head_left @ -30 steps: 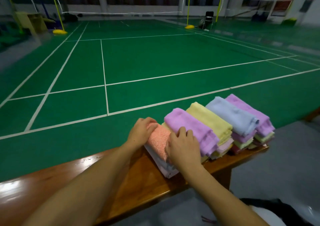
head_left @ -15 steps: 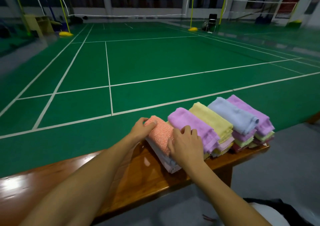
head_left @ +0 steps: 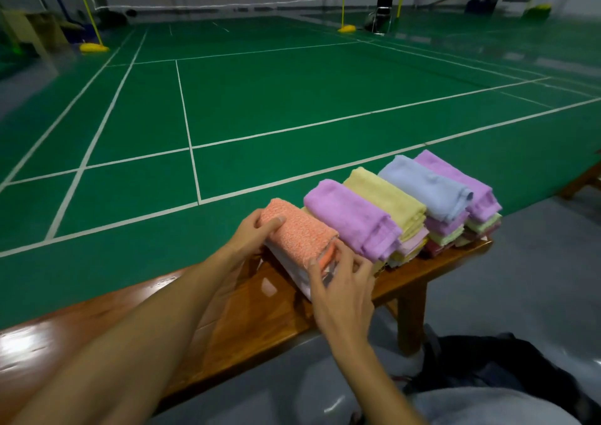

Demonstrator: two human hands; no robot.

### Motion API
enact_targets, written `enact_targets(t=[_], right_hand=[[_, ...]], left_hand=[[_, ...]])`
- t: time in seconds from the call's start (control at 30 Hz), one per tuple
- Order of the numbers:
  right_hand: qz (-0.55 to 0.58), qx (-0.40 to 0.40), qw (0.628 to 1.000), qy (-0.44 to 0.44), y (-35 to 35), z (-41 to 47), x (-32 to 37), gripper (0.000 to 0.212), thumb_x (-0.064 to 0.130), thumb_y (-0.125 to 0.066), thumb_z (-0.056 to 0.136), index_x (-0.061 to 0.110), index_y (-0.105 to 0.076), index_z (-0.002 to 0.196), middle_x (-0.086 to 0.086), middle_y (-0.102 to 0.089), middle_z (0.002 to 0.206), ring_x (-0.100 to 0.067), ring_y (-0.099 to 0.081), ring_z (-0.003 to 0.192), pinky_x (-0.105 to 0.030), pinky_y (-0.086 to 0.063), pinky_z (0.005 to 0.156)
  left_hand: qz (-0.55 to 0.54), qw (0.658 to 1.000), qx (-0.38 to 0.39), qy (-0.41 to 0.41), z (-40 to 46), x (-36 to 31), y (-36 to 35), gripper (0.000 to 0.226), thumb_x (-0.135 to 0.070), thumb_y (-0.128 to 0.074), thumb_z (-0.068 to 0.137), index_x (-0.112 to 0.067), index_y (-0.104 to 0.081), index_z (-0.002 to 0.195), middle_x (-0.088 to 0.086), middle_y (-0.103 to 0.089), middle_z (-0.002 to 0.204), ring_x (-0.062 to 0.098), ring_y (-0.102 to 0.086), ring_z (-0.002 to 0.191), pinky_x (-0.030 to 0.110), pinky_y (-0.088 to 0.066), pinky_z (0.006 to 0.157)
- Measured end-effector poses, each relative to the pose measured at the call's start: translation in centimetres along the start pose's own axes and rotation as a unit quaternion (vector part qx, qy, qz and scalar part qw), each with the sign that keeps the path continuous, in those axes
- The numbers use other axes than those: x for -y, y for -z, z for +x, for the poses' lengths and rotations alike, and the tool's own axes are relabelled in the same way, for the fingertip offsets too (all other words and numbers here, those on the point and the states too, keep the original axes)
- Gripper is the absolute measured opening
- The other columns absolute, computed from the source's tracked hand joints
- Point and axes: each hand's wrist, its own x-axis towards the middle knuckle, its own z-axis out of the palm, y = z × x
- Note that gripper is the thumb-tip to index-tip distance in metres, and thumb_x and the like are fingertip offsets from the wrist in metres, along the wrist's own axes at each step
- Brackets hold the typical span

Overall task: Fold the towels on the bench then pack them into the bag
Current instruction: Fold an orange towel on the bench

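Two hands: both work on the folded orange terry towel (head_left: 297,231) at centre frame, which tops a short stack of white folded towels (head_left: 292,270) on the glossy brown wooden bench (head_left: 247,314).
Left hand (head_left: 252,234): fingers curled round the far left end of the orange towel, thumb lying on its top.
Right hand (head_left: 341,289): fingers partly spread, fingertips (head_left: 313,263) pinching the near edge of the orange towel where it meets the white layers beneath.
Towel row: right of the orange one, toward the right middle of the frame, lie a folded lilac towel (head_left: 353,218), a folded pale yellow towel (head_left: 385,197), a folded light blue towel (head_left: 426,187) and a folded purple towel (head_left: 455,177), each on its own stack of mixed colours, the stacks touching side by side.
Bag: a dark fabric bag (head_left: 494,366) sits on the grey floor at lower right, below the bench end.
Surroundings: a green badminton court with white lines (head_left: 260,106) fills the upper frame; a black chair (head_left: 383,11) stands at upper right.
Arms: both bare forearms rise from the lower left and lower centre, the left crossing over the bench, the right coming up in front of its near edge.
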Motion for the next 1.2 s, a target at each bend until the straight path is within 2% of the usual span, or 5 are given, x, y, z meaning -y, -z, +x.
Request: enact_targets(t=[0.13, 0.27, 0.67, 0.77, 1.2], right_hand=[[0.115, 0.072, 0.987, -0.089, -1.0, -0.7, 0.4, 0.07, 0.065, -0.056, 0.094, 0.045, -0.023, 0.153, -0.002, -0.026, 0.147, -0.033, -0.043, 0.128, -0.047, -0.049, 0.094], [0.117, 0.071, 0.985, -0.1, -1.2, -1.1, 0.2, 0.068, 0.066, -0.056, 0.094, 0.043, -0.025, 0.15, -0.005, -0.03, 0.146, -0.034, -0.046, 0.126, -0.049, -0.049, 0.095], [0.166, 0.139, 0.961, -0.175, 0.9, -0.6, -2.3, 0.045, 0.065, -0.068, 0.088, 0.032, -0.047, 0.112, -0.004, -0.036, 0.125, -0.029, -0.041, 0.115, -0.038, -0.04, 0.09], [0.175, 0.148, 0.957, -0.176, 0.8, -0.5, -3.0, 0.047, 0.06, -0.073, 0.084, 0.028, -0.052, 0.112, -0.006, -0.041, 0.128, -0.029, -0.049, 0.116, -0.043, -0.049, 0.096], [0.232, 0.241, 0.927, -0.168, 11.0, -0.5, -9.2, 0.031, 0.033, -0.081, 0.088, 0.014, -0.057, 0.09, -0.003, -0.059, 0.078, -0.017, -0.055, 0.065, -0.027, -0.044, 0.051]], left_hand=[[-0.015, 1.0, 0.014, 0.016, -1.1, 0.7, 0.4, 0.041, -0.054, -0.066, 0.096, -0.027, -0.061, 0.126, 0.001, -0.065, 0.106, 0.015, -0.057, 0.075, 0.03, -0.047, 0.059], [-0.018, 0.999, 0.02, 0.032, -3.2, 1.7, 1.1, 0.046, -0.054, -0.066, 0.096, -0.03, -0.057, 0.134, -0.008, -0.063, 0.123, 0.015, -0.064, 0.108, 0.039, -0.057, 0.087], [-0.06, 0.992, 0.082, 0.07, -9.9, 1.7, 0.4, 0.077, -0.074, -0.075, 0.069, -0.038, -0.054, 0.133, -0.008, -0.063, 0.124, 0.018, -0.062, 0.112, 0.035, -0.052, 0.082], [-0.09, 0.992, 0.067, 0.061, -10.3, 1.4, 0.1, 0.039, -0.059, -0.071, 0.086, -0.041, -0.059, 0.118, -0.006, -0.065, 0.123, 0.019, -0.064, 0.111, 0.036, -0.055, 0.085], [-0.171, 0.983, 0.071, 0.011, -17.6, -2.3, -7.2, 0.043, -0.043, -0.08, 0.088, -0.024, -0.068, 0.126, 0.003, -0.076, 0.119, 0.025, -0.073, 0.108, 0.042, -0.062, 0.087]])
